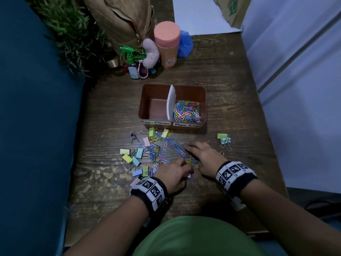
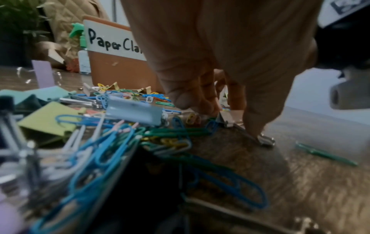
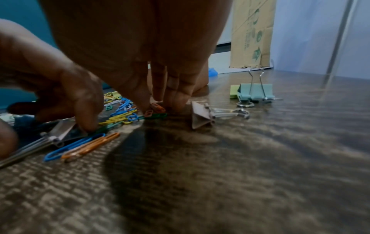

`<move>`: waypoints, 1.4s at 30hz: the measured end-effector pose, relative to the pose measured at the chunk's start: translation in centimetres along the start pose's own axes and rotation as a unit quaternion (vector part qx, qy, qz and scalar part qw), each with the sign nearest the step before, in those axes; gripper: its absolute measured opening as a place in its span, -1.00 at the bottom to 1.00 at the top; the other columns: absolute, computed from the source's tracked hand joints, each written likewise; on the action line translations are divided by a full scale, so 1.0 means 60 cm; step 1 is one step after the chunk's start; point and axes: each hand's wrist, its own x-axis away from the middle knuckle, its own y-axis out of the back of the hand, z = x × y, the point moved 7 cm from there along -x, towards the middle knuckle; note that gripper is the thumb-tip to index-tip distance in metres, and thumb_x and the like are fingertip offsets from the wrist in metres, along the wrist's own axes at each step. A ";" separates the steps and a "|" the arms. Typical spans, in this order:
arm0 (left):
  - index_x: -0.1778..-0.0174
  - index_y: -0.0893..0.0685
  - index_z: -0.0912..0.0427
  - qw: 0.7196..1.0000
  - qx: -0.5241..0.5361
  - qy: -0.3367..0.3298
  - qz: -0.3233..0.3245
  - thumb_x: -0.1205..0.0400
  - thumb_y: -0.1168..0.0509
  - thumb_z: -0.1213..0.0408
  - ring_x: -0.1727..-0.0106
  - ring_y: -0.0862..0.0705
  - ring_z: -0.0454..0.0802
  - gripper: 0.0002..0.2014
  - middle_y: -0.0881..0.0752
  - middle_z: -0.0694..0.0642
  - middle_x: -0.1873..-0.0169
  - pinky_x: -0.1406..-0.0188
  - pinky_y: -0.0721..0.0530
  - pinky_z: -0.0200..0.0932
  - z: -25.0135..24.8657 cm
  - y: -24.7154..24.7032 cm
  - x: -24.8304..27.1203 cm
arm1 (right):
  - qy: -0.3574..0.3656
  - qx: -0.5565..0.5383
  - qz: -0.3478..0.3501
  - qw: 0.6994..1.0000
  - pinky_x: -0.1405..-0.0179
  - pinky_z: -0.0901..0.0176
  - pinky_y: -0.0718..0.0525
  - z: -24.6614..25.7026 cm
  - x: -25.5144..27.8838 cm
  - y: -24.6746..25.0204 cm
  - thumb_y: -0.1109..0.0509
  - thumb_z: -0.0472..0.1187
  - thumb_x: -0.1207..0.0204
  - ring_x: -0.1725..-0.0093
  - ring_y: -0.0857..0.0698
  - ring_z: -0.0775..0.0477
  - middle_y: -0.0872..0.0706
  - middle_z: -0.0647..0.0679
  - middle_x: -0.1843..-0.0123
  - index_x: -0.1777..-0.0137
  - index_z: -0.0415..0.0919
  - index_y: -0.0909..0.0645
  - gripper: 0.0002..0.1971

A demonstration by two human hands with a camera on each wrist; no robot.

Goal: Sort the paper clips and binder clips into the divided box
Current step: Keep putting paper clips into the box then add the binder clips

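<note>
The brown divided box [image 1: 203, 100] stands mid-table with a white divider [image 1: 170, 102]. Its right compartment holds many coloured paper clips [image 1: 186, 111]; the left one shows only bare floor. In front of it lies a mixed pile of paper clips [image 1: 156, 150] and pastel binder clips [image 1: 129, 157]. My left hand [image 1: 176, 174] has its fingers curled down around a pale binder clip [image 2: 226, 121] at the pile's near right edge. My right hand [image 1: 201, 157] reaches over the pile's right end, straight fingertips [image 3: 176, 101] pressing on paper clips [image 3: 156, 109].
Two binder clips [image 1: 224, 139] lie apart at the right, and a brownish one [image 3: 200, 117] sits beside my right fingers. A pink-lidded bottle [image 1: 167, 45], a green spray bottle [image 1: 132, 54], a bag and a plant crowd the back. A blue wall borders the left.
</note>
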 end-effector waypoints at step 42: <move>-0.33 -0.57 0.01 0.903 0.046 0.338 -0.261 -0.59 -0.32 0.17 -0.13 -0.62 0.25 -0.64 -0.52 0.24 -0.15 -0.08 -0.70 0.14 0.268 0.199 0.094 | 0.051 0.124 0.090 0.987 -0.36 -0.21 -0.52 0.075 -0.049 -0.032 -0.27 -0.51 -0.45 -0.55 -0.19 -0.19 -0.16 -0.01 -0.64 -0.59 -0.12 -0.12 -0.26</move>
